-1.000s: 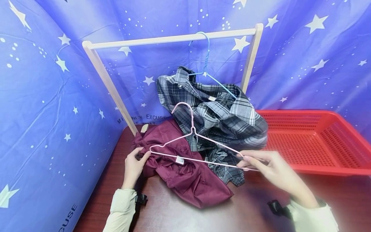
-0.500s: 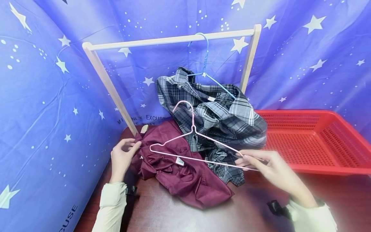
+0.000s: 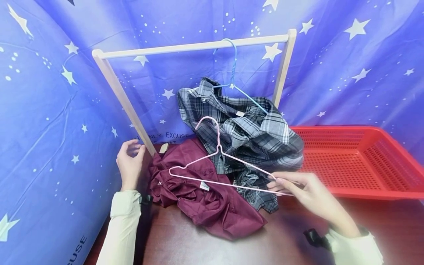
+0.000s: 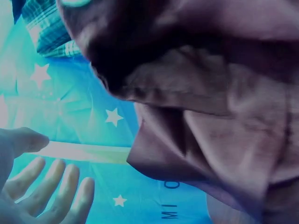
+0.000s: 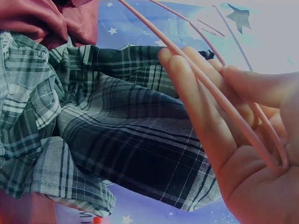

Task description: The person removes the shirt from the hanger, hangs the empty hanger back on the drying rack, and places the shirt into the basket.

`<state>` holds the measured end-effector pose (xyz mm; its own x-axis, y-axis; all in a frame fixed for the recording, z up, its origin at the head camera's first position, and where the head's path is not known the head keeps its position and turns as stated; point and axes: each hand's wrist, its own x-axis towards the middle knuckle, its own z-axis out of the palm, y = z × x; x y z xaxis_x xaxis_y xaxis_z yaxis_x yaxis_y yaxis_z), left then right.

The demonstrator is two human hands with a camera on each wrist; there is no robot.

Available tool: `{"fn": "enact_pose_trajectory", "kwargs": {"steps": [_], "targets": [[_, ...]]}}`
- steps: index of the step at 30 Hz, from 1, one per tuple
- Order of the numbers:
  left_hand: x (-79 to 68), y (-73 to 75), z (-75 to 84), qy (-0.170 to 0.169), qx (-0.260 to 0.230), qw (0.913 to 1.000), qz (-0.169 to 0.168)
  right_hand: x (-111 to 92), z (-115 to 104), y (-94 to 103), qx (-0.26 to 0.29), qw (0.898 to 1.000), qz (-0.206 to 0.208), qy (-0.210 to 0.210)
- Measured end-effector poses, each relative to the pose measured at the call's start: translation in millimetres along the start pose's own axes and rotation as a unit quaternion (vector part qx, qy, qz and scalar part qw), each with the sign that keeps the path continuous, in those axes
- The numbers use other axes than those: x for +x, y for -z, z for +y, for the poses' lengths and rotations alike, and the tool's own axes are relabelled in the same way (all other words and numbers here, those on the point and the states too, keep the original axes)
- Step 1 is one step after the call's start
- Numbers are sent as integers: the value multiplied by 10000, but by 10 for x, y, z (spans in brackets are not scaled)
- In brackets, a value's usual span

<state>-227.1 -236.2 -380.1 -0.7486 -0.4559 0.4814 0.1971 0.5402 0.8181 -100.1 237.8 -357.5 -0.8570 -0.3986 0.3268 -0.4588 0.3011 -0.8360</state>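
My right hand holds a pink wire clothes hanger by its right end. In the right wrist view the hanger's bent corner lies across the palm, with the thumb and fingers about it. The hanger is over a crumpled maroon garment with a white label. Left of that garment, beside the rack's left post, my left hand is raised, its fingers loosely bent and holding nothing. A grey plaid shirt hangs on a blue hanger behind.
A wooden rack stands at the back, the blue hanger hooked over its bar. To the right a red perforated basket sits on the dark reddish table. Blue star-patterned cloth surrounds the table at the left and back.
My left hand has let go of the pink hanger's left end, passed the maroon garment's edge and moved left and up. The right hand still holds the hanger nearly in place.
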Motion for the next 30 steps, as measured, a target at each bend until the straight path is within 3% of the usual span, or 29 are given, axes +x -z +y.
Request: {"fn": "enact_pose_trajectory", "kwargs": {"steps": [3, 11, 15, 24, 30], "targets": [[72, -37, 3, -1, -191, 9997, 123, -1, 4, -1, 14, 10000, 21, 30], [123, -115, -60, 409, -644, 9969, 173, 23, 15, -39, 72, 10000, -23, 18], [142, -153, -96, 366, -703, 9967, 145, 45, 4, -51, 103, 9999, 5, 63], [170, -248, -134, 266, -751, 9963, 320, 83, -17, -65, -370, 9991, 181, 73], [169, -292, -149, 282, -643, 9966, 437, 87, -35, -90, -98, 9999, 48, -23]]}}
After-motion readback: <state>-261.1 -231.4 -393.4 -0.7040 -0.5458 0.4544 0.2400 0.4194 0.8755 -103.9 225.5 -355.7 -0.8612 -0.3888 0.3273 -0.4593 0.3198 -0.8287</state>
